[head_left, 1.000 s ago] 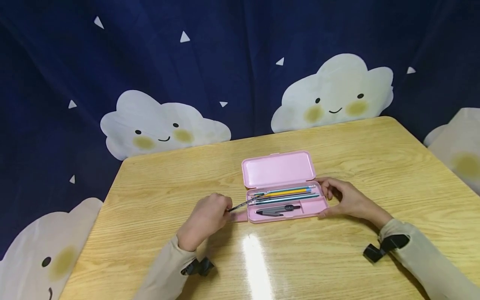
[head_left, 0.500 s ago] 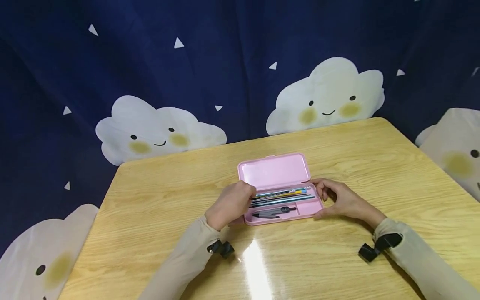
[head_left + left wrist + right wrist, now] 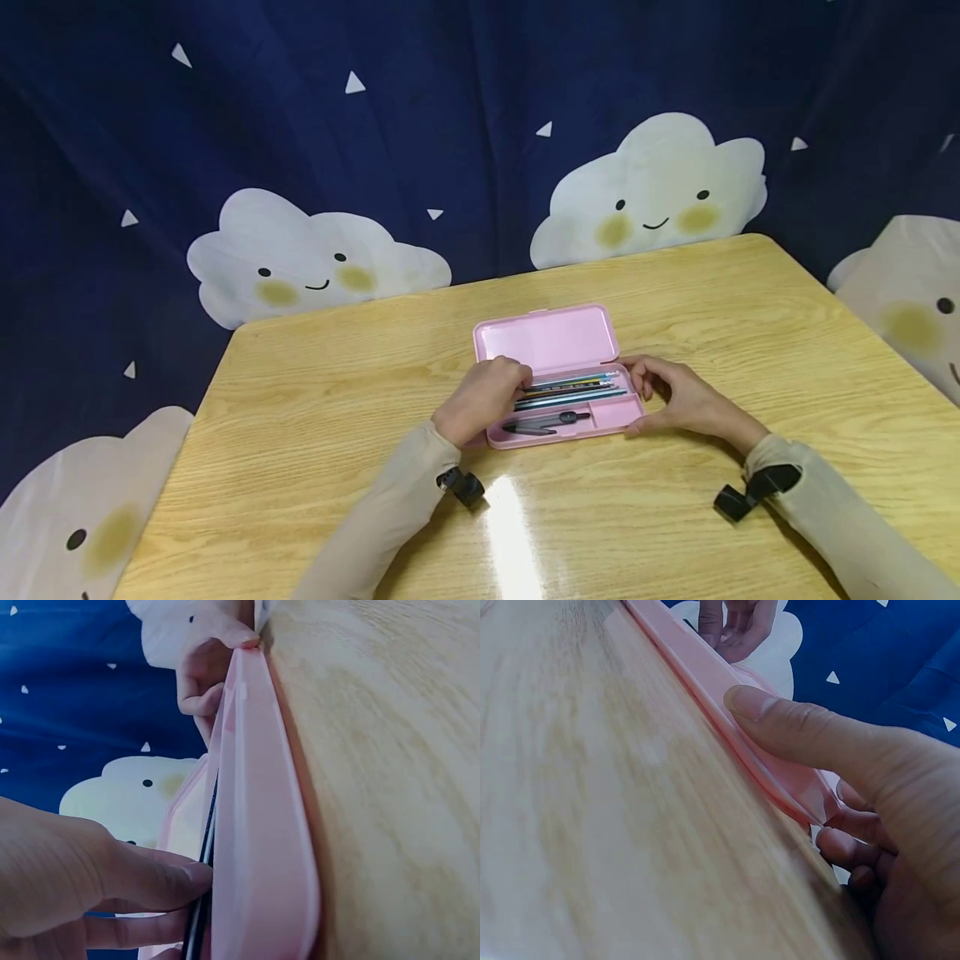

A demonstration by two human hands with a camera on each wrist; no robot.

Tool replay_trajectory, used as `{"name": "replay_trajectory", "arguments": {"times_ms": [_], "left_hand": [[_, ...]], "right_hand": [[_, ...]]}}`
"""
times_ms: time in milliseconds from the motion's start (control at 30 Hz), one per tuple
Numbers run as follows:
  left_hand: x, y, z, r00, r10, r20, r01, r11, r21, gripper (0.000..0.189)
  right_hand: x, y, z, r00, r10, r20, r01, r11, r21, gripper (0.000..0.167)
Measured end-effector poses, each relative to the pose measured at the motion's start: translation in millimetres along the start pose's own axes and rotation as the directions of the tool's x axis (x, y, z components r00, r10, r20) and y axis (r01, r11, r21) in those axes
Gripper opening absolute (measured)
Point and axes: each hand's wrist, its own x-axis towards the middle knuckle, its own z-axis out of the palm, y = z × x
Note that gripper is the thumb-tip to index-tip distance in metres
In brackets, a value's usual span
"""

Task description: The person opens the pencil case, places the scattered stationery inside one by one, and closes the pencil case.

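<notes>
A pink pencil case (image 3: 619, 410) lies with its lid (image 3: 547, 340) raised at the back. Several pencils (image 3: 570, 400) fill its long rear compartment; a grey drawing compass (image 3: 551, 422) lies in the front one. My left hand (image 3: 486, 398) pinches a dark pencil (image 3: 198, 919) between thumb and fingers, low over the case's left part; the hand hides that pencil's near end in the head view. At the right end, my right hand (image 3: 686, 402) grips the case, thumb (image 3: 761, 712) on the front wall and fingers curled at the far corner.
The case rests on a wood-grain table (image 3: 337, 375). A small pink piece (image 3: 476, 442) juts out at the case's left end. Behind the table hangs a dark blue curtain (image 3: 420, 100) with printed clouds. Each sleeve carries a black wrist camera (image 3: 461, 486).
My left hand has moved right, from beside the case to over its rear compartment, and the dark pencil has come down among the others. My right hand keeps its grip on the case.
</notes>
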Motion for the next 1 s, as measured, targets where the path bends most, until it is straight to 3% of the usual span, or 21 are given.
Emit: {"name": "replay_trajectory", "arguments": {"times_ms": [767, 1000], "left_hand": [[5.2, 5.1, 14.0, 1.000, -0.007, -0.018, 0.007, 1.000, -0.025, 0.006], [4.5, 5.7, 14.8, 0.999, -0.012, -0.052, 0.011, 1.000, -0.014, 0.007]], "right_hand": [[0.0, -1.2, 0.0, 1.000, -0.011, -0.002, 0.011, 1.000, -0.021, 0.060], [-0.5, -3.3, 0.1, 1.000, -0.005, -0.004, 0.005, 0.999, -0.037, 0.060]]}}
